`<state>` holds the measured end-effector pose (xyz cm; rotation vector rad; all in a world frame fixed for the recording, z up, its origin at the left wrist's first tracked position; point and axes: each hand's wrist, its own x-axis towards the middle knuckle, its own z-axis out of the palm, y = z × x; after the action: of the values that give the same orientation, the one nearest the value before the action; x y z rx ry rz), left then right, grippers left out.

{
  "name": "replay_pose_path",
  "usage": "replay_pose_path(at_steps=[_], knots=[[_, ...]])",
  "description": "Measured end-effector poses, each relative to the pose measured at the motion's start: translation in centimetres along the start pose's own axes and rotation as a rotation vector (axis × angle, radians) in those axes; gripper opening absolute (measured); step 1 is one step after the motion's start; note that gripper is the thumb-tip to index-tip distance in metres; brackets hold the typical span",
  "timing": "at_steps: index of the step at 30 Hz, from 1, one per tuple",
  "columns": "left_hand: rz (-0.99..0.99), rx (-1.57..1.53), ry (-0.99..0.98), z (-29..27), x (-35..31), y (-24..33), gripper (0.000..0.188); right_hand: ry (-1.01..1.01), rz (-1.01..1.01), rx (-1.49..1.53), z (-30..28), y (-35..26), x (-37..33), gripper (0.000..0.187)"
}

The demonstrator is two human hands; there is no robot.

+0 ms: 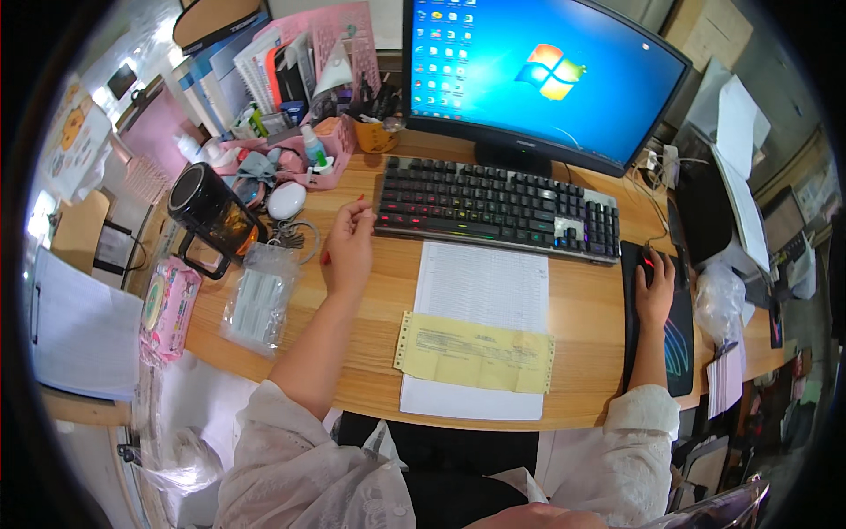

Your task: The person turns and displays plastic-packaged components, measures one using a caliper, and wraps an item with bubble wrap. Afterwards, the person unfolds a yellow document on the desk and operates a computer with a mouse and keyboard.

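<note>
My left hand [351, 242] rests on the desk just left of the keyboard [493, 207], its fingers curled around a thin red pen [326, 257]. Only the pen's two ends show; the rest is hidden by the hand. My right hand [655, 286] lies over a dark computer mouse [649, 254] with a red glow, on a black mouse pad [677, 353] with coloured lines. Between my arms lies a white printed sheet [480, 282], and a yellow slip [476, 353] with punched edges lies across it. Behind the backlit keyboard a monitor [511, 70] shows a blue desktop with icons.
On the left stand a dark lidded mug [211, 212], a pink wipes pack [169, 309], a clear plastic packet [256, 300] and a round white case [286, 201]. Behind them is a pink organizer [330, 176]. A printer [718, 203] and crumpled plastic bag [718, 300] sit right.
</note>
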<state>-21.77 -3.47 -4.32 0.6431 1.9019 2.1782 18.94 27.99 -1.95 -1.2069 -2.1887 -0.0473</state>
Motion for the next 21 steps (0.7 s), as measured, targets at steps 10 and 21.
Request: replay_pose_path(at_steps=[10,21], knots=[[0.028,0.007,0.006,0.04,0.02,-0.25,0.019,-0.056,-0.087,0.042,0.28,0.18,0.40,0.045],[0.053,0.004,-0.002,-0.04,0.22,-0.57,0.019,-0.065,-0.101,0.044,0.48,0.09,0.42,0.045]])
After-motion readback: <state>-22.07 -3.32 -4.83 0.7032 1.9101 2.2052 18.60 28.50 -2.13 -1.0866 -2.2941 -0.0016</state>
